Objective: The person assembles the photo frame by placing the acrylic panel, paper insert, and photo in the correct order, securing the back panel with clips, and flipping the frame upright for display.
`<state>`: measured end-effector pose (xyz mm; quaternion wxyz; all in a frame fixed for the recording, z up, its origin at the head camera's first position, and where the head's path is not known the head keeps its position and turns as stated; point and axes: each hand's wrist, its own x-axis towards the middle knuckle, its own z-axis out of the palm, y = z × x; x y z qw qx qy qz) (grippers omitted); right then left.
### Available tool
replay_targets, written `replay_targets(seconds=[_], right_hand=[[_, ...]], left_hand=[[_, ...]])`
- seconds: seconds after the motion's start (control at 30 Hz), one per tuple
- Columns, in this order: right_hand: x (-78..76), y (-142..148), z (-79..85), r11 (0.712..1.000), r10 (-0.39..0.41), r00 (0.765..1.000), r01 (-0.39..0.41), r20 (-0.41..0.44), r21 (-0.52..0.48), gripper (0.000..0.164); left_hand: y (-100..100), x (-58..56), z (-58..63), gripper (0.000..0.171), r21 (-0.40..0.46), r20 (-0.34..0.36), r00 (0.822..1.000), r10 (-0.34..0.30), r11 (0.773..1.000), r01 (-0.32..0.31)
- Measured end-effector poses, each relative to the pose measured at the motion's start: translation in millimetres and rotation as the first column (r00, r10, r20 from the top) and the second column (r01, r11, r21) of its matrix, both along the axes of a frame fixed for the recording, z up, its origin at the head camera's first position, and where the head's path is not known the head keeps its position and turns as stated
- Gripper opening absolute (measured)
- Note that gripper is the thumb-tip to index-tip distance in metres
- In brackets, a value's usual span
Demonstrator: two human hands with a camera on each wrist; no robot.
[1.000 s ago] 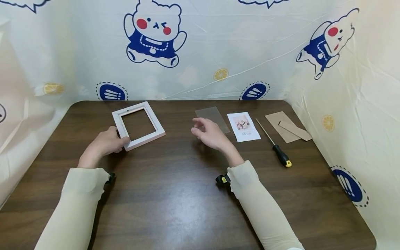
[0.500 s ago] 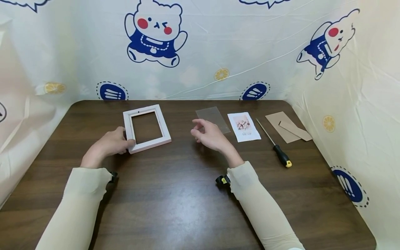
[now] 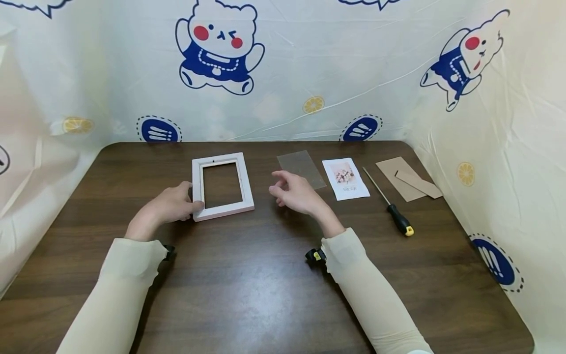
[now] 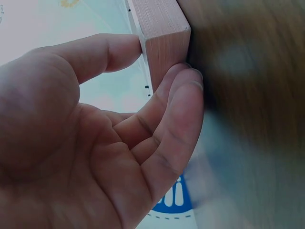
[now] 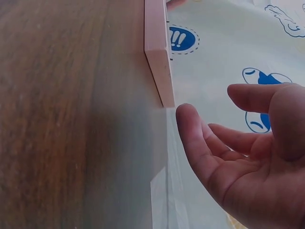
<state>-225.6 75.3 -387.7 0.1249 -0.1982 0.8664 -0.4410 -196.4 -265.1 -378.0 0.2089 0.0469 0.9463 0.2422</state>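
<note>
A white picture frame (image 3: 225, 211) with an open middle lies on the brown table, left of centre in the head view. My left hand (image 3: 174, 204) grips its near left corner; in the left wrist view the thumb is on the top face and the fingers are against the pale pink side (image 4: 167, 50). To the right of the frame, my right hand (image 3: 297, 194) hovers with loosely bent fingers, holding nothing. A clear plastic sheet (image 3: 305, 164) lies just behind the right hand, partly covered by it. In the right wrist view, the frame's side (image 5: 157, 28) stands beyond the fingertips.
Right of the sheet lies a white card with a flower picture (image 3: 346, 179). A screwdriver with a black and yellow handle (image 3: 399, 220) comes after it, then a brown backing board (image 3: 393, 169) with a narrow brown strip (image 3: 420, 184) across it. Patterned cloth hangs behind the table.
My left hand has slid the picture frame to the right and slightly nearer, turning it straighter. The right hand has stayed almost where it was.
</note>
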Motion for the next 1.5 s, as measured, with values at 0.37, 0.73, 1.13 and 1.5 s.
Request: replay_targets(seconds=[0.37,0.73,1.13,1.5], right_hand=[[0.5,-0.8,-3.7,0.997,0.045,0.998,-0.047,0.044,0.057,0.06],[1.7,-4.1,-6.0,0.989,0.062,0.993,-0.075,0.102,0.126,0.063],[4.8,-4.0,-6.5,0.988,0.038,0.981,-0.066,0.193,0.142,0.074],[6.1,0.4,-5.3,0.986,0.027,0.974,-0.064,0.226,0.157,0.069]], left_hand=[[20.1,4.6,1.3,0.074,0.011,-0.019,0.999,-0.044,0.999,0.045],[37.9,7.0,1.9,0.073,0.011,-0.037,0.997,-0.071,0.997,0.072],[53.3,10.3,0.7,0.073,0.003,-0.055,0.993,-0.103,0.995,0.104],[61.9,13.3,-1.2,0.069,0.008,-0.079,0.989,-0.125,0.992,0.126]])
